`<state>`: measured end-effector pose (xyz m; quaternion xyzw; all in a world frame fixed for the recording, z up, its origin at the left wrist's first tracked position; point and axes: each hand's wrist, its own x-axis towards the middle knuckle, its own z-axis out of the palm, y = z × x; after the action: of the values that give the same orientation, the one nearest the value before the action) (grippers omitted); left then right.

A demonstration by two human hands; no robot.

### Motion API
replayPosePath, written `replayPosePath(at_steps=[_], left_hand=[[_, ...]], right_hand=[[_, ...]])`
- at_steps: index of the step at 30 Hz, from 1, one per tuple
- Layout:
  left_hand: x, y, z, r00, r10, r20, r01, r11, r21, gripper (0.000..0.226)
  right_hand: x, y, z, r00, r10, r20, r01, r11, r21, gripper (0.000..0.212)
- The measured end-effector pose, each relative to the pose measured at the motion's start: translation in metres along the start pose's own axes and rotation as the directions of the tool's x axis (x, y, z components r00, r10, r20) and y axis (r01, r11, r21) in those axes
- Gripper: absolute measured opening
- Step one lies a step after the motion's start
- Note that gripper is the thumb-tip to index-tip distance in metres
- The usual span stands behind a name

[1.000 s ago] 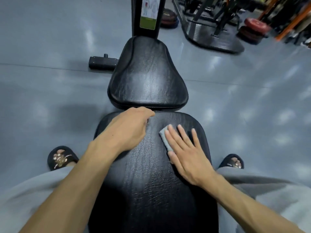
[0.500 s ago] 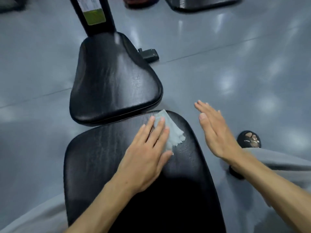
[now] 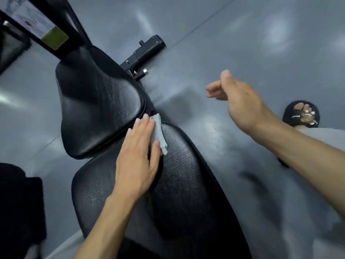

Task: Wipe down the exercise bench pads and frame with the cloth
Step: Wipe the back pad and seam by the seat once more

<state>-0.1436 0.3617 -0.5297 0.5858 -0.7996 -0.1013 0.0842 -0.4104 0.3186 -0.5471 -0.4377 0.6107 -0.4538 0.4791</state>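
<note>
**Inspector:** State the position of your hands and the cloth.

**Me:** My left hand (image 3: 137, 156) lies flat, fingers straight, pressing the cloth (image 3: 159, 135) onto the far end of the back pad (image 3: 179, 184), right at the gap where it meets the seat pad (image 3: 97, 107). My right hand (image 3: 240, 103) hangs free over the floor (image 3: 242, 43), well apart from the bench, fingers loosely curled, holding nothing.

**Inspector:** Risks observed?

**Me:** Only a strip of cloth shows past my fingers, and it sits at the pad's edge. In my judgement, a push toward the gap could snag it between the two pads or slide it off onto the floor, since a flat palm pins it without gripping. Bunched cloth would also cover less surface, leaving streaks.

**Inspector:** Anything else?

**Me:** I am unbraced on the right; leaning hard could tip my weight. The frame bar (image 3: 147, 51) appears not yet wiped, though I cannot confirm that.
</note>
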Motion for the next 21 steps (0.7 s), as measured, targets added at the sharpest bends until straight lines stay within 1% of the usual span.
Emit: replayPosePath(at_steps=[3,7,9,12,13,15,16,17,19,20,21], left_hand=[[0.014,0.005,0.001,0.999,-0.012,0.029,0.012,1.0,0.014,0.053],[0.023,0.006,-0.014,0.992,0.08,0.095,-0.089,0.992,0.094,0.048],[0.044,0.008,-0.019,0.978,0.093,0.189,-0.125,0.979,0.163,0.046],[0.077,0.014,-0.018,0.932,0.072,0.355,-0.127,0.983,0.134,0.054],[0.086,0.016,-0.016,0.92,0.077,0.384,-0.13,0.985,0.116,0.055],[0.094,0.028,-0.011,0.898,0.129,0.421,-0.203,0.969,0.137,0.059],[0.092,0.038,-0.007,0.873,0.168,0.458,-0.273,0.946,0.173,0.062],[0.087,0.048,-0.002,0.831,0.225,0.509,-0.374,0.903,0.21,0.064],[0.072,0.066,0.004,0.707,0.354,0.613,-0.589,0.774,0.232,0.06],[0.069,0.068,0.004,0.669,0.386,0.635,-0.638,0.737,0.223,0.058],[0.072,0.063,0.003,0.669,0.39,0.633,-0.636,0.741,0.215,0.057]], right_hand=[[0.0,0.012,-0.002,0.995,0.103,0.012,-0.103,0.994,0.021,0.06],[-0.006,0.014,-0.006,0.99,0.134,0.042,-0.135,0.991,0.021,0.059],[-0.005,0.01,-0.016,0.988,0.154,0.033,-0.155,0.987,0.035,0.059],[-0.002,0.003,-0.036,0.985,0.175,-0.005,-0.174,0.982,0.067,0.059],[-0.002,0.001,-0.042,0.983,0.183,-0.021,-0.181,0.981,0.076,0.059],[-0.003,0.001,-0.05,0.979,0.2,-0.039,-0.197,0.977,0.083,0.059],[-0.004,0.0,-0.052,0.977,0.209,-0.041,-0.205,0.975,0.082,0.058],[-0.005,0.0,-0.053,0.976,0.213,-0.038,-0.209,0.975,0.078,0.059],[-0.008,0.001,-0.055,0.977,0.212,-0.027,-0.21,0.975,0.07,0.059],[-0.01,0.0,-0.056,0.978,0.208,-0.019,-0.206,0.976,0.065,0.06],[-0.013,-0.001,-0.058,0.979,0.202,-0.012,-0.201,0.978,0.059,0.06]])
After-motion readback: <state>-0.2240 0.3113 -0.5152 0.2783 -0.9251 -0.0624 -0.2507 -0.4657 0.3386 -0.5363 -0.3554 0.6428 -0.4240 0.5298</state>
